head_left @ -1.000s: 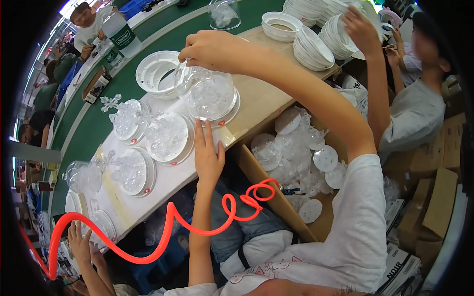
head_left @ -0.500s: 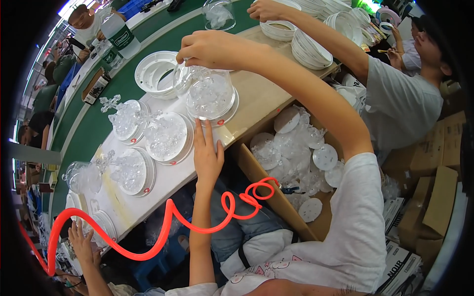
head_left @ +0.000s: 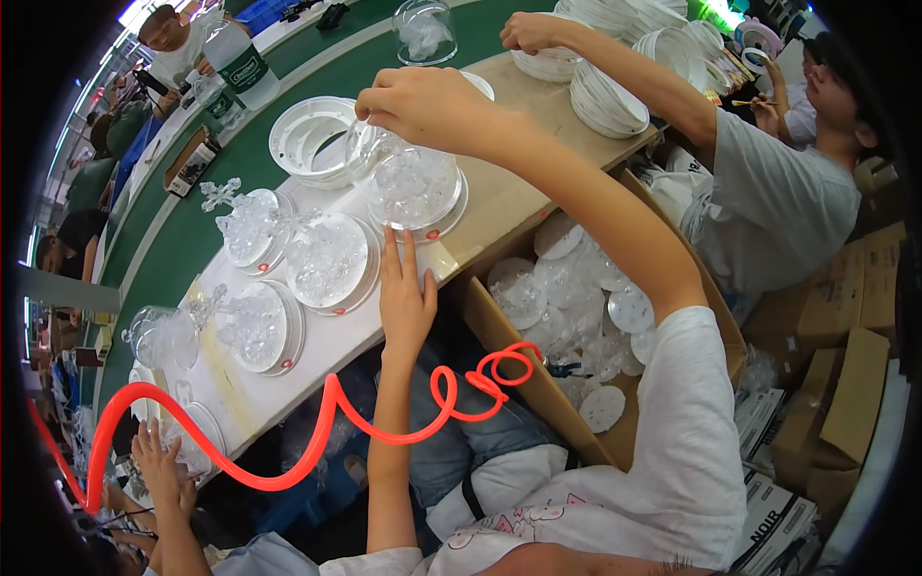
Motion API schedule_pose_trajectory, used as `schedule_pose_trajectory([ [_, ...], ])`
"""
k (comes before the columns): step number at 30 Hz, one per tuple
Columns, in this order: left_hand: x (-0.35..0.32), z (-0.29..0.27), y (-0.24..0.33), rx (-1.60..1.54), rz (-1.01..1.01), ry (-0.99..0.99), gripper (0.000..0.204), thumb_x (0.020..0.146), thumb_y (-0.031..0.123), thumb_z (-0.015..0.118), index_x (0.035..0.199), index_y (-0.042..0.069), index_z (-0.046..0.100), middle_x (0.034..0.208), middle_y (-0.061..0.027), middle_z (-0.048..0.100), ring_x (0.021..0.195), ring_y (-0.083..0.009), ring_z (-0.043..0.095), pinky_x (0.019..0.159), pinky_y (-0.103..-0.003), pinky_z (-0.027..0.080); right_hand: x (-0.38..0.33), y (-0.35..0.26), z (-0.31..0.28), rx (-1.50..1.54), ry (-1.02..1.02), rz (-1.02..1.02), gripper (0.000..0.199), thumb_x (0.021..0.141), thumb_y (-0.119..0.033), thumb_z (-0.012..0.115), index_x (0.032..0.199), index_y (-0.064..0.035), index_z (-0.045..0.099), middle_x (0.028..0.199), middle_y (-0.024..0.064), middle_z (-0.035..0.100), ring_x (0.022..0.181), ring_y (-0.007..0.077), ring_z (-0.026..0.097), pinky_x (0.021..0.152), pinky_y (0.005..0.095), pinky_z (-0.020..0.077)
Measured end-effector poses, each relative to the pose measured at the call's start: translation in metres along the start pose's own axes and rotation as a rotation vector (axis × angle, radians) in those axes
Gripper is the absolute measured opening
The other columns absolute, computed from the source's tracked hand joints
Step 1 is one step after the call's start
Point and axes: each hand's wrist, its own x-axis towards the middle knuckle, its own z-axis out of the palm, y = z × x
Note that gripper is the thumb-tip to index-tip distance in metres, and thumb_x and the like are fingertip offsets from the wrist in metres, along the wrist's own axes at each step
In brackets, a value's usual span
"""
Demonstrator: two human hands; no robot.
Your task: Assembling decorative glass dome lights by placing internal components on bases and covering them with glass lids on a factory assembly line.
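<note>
My right hand [head_left: 427, 108] reaches over the worktable with bent fingers pinching a clear plastic dome [head_left: 362, 154]. The dome's edge sits beside a white round base [head_left: 423, 213] heaped with clear crystal-like plastic pieces [head_left: 411, 182]; whether they touch is hard to tell. My left hand [head_left: 407, 302] rests with fingers stretched out, fingertips against the near rim of that base. To the left stand several similar bases with clear pieces, among them one close by [head_left: 327, 261]. A white ring [head_left: 305, 130] lies just behind the dome.
A cardboard box [head_left: 490, 322] of clear pieces and white discs stands right of my legs. A red coiled hose [head_left: 279, 480] crosses in front. Co-workers' hands show at right [head_left: 528, 32] and lower left [head_left: 158, 466]. Stacked white rings [head_left: 607, 101] and another dome [head_left: 424, 34] lie farther off.
My right hand has shifted slightly right and down with the dome. My left hand stays against the base. The whole view has moved a little.
</note>
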Motion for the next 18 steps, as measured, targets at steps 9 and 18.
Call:
schedule_pose_trajectory([
  [9,0.0,0.0,0.0,-0.021,-0.013,-0.01,0.071,0.08,0.008,0.056,0.142,0.006,0.023,0.145,-0.023,0.019,0.127,-0.0425,0.03,0.102,-0.043,0.031,-0.011,0.018,0.032,0.415,0.132,0.076,0.038,0.087,-0.042,0.053,0.112,-0.014,0.054,0.105,0.0114,0.059,0.098,0.0292,0.057,0.086,0.0349,0.0429],
  [18,0.0,0.004,-0.003,0.006,-0.013,-0.019,0.069,0.081,0.011,0.055,0.142,0.006,0.024,0.145,-0.0231,0.021,0.126,-0.0427,0.032,0.102,-0.042,0.032,-0.018,0.012,0.032,0.472,0.068,0.219,0.044,0.087,-0.046,0.05,0.114,-0.0111,0.052,0.103,0.0156,0.059,0.096,0.033,0.056,0.083,0.0392,0.0441],
])
